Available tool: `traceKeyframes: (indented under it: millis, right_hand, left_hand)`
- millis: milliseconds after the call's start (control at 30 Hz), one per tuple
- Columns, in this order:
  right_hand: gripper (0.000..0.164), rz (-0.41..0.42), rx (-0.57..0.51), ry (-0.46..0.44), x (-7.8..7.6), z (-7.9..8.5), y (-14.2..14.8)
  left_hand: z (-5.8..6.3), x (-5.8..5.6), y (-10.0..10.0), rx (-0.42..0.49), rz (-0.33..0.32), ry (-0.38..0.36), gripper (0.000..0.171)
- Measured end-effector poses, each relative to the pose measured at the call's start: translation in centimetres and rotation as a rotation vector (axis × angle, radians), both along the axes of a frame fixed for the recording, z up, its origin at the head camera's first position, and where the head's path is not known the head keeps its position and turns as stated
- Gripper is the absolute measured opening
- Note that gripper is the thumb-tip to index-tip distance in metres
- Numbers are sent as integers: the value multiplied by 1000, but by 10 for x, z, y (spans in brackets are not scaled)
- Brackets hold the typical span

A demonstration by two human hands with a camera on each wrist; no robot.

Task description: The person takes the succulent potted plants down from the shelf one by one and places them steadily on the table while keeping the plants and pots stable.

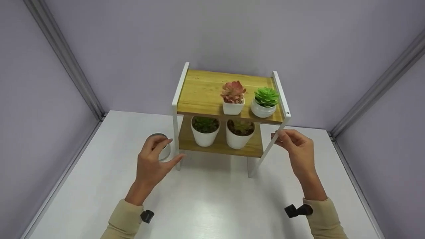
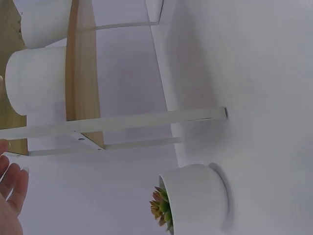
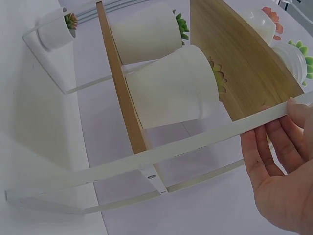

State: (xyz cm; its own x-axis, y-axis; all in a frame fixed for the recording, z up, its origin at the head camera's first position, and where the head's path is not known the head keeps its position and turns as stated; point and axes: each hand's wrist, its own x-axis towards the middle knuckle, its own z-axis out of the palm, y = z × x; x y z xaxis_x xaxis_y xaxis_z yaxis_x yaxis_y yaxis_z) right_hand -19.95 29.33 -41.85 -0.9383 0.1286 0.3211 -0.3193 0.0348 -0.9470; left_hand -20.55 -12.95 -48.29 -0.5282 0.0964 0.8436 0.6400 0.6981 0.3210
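A two-tier plant shelf (image 1: 199, 91) with wooden boards and a white metal frame stands on the white table. My right hand (image 1: 298, 149) pinches its right front leg, thumb in front and fingers behind, as the right wrist view shows. Beside the left front leg is my left hand (image 1: 152, 162), thumb and fingers spread apart around no object. On the top board sit a red succulent in a square white pot (image 1: 233, 108) and a green succulent in a round white pot (image 1: 263, 109). Two larger white pots (image 1: 205, 137) with succulents occupy the lower board.
Another white pot with a small succulent (image 2: 195, 196) stands on the table left of the shelf, partly hidden behind my left hand in the head view. Pale walls (image 1: 229, 36) with grey metal corner posts (image 1: 63, 56) enclose the white table (image 1: 206, 205).
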Motion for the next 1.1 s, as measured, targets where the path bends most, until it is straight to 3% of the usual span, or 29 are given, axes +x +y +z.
traceKeyframes:
  millis: [333,533,700,1100]
  right_hand:
    - [28,-17,36,3,1,0,0]
    - [27,-17,36,-4,0,1,0]
    - [26,-24,34,-11,1,0,0]
    - [30,-3,50,-6,1,1,1]
  left_hand:
    - [32,9,14,12,-43,146,61]
    - [57,14,20,45,-124,134,57]
    - [71,14,26,10,-184,138,62]
    - [100,20,35,-12,-219,103,67]
